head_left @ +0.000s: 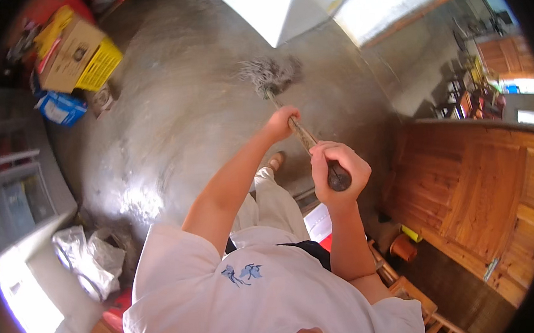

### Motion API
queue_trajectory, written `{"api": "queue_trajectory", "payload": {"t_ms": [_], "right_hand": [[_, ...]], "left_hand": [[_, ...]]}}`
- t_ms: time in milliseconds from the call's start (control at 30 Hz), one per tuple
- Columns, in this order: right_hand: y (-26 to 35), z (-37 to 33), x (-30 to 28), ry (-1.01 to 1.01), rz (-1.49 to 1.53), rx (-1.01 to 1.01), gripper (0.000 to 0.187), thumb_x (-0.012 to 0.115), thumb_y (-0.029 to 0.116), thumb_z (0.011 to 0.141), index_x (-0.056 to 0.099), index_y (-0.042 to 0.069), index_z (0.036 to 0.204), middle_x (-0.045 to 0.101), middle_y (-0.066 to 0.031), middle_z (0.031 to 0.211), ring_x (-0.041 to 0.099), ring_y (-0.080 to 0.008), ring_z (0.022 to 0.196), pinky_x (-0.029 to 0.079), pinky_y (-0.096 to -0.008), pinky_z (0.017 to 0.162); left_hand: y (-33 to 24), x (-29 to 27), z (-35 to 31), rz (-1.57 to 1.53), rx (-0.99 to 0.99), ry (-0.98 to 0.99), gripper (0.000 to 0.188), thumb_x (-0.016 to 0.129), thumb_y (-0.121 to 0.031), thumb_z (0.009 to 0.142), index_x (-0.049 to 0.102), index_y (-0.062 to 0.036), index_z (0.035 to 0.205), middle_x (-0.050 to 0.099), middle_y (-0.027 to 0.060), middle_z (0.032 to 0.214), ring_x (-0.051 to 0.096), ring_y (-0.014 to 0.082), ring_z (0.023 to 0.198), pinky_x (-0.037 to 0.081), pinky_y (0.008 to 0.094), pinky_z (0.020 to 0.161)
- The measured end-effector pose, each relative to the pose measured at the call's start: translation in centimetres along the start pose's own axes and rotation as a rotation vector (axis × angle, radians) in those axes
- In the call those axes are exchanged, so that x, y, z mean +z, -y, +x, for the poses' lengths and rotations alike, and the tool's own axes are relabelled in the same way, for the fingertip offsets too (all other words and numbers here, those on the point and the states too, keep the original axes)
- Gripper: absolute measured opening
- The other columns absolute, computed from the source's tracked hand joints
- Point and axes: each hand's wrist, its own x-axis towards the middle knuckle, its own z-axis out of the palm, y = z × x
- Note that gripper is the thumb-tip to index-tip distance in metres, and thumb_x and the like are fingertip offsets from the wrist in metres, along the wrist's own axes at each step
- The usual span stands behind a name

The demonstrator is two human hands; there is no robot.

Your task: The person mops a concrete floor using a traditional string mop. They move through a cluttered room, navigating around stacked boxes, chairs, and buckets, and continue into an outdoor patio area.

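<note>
A mop with a wooden handle [303, 135] slants away from me across the middle of the view. Its grey string head [271, 73] rests on the smooth grey floor [175, 92]. My left hand [282, 123] is wrapped round the handle lower down, nearer the mop head. Higher up, my right hand [340, 169] grips the handle close to its dark rounded end [339, 178], which pokes out of the fist toward me. Both hands are closed, and parts of their fingers are hidden behind the handle.
To the far left stand a cardboard box [72, 53], a yellow crate [100, 65] and a blue package [62, 108]. A white cabinet-like block [262, 6] juts in at the top. On the right is a wooden door [472, 183]; plastic-wrapped items [91, 259] lie at lower left.
</note>
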Motion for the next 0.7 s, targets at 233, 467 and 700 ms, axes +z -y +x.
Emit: {"api": "queue_trajectory", "payload": {"t_ms": [233,467,700], "right_hand": [[10.2,-4.9,6.9,0.256,0.131,-0.13,0.011,0.064,-0.003,0.072,0.055,0.002,0.069,0.064,-0.0092,0.065,0.062,-0.0226,0.057,0.048,-0.0291,0.055],[18.1,-12.5,16.6,0.769,0.387,-0.125,0.008,0.065,0.001,0.076,0.059,0.002,0.071,0.066,-0.0084,0.068,0.064,-0.0202,0.06,0.049,-0.0285,0.058],[21.2,-24.9,26.3,1.329,0.651,0.129,0.005,0.065,0.003,0.082,0.065,0.0,0.078,0.07,-0.0084,0.078,0.066,-0.0146,0.07,0.052,-0.0277,0.067]], "left_hand": [[-4.1,-8.0,-18.8,0.048,-0.182,-0.187,0.016,0.063,-0.004,0.075,0.06,-0.0069,0.091,0.064,0.0143,0.087,0.06,0.0331,0.082,0.048,0.0391,0.073],[-5.3,-10.9,-42.6,0.089,-0.484,-0.573,0.023,0.071,-0.008,0.07,0.061,-0.0072,0.09,0.064,0.0138,0.088,0.062,0.0343,0.088,0.048,0.0407,0.076],[-1.9,-7.0,-62.1,0.205,-0.913,-1.143,0.017,0.071,-0.011,0.068,0.063,-0.0065,0.082,0.062,0.0129,0.087,0.059,0.0351,0.091,0.048,0.0424,0.078]]}}
